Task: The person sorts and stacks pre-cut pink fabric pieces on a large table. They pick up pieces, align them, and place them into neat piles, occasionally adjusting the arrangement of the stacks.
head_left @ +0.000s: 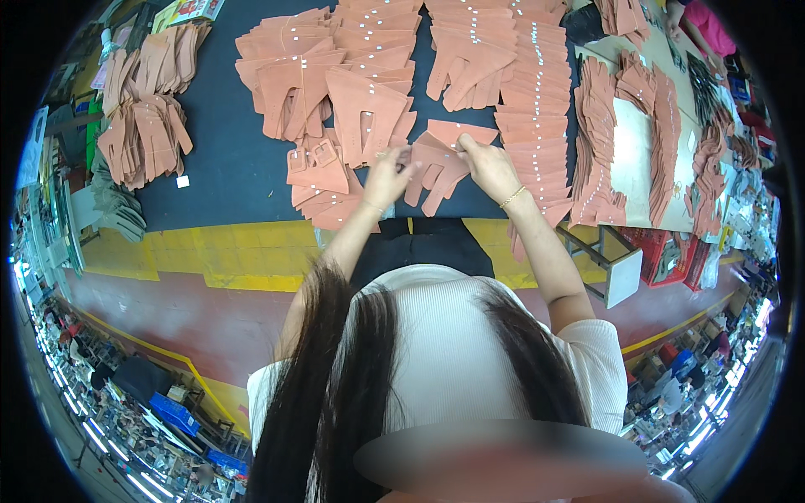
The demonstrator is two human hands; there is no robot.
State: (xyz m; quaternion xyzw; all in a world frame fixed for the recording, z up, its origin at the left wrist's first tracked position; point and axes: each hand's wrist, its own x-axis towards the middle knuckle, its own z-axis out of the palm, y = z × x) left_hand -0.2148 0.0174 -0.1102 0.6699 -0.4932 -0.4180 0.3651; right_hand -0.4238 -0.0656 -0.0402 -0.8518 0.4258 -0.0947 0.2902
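Note:
In front of me a salmon-pink cut piece (pixel 438 159), leather-like and with finger-like strips at its lower end, is raised at its upper right corner. My right hand (pixel 493 170) pinches that corner between thumb and fingers. Close to the piece's left edge is my left hand (pixel 388 178), its fingers curled together; what they hold, if anything, is too small to make out. Left of this hand lies a low pile of similar pieces (pixel 323 172), some with square cut-outs. Overlapping rows of slotted pieces (pixel 366 105) lie just beyond, many marked with small white dots.
A dark blue table top (pixel 222 134) carries everything. More pink pieces (pixel 147 134) are stacked at the far left. A long overlapping row (pixel 534 109) runs along the right. Beyond the table's right front edge stand a stool (pixel 622 277) and red crates (pixel 658 251).

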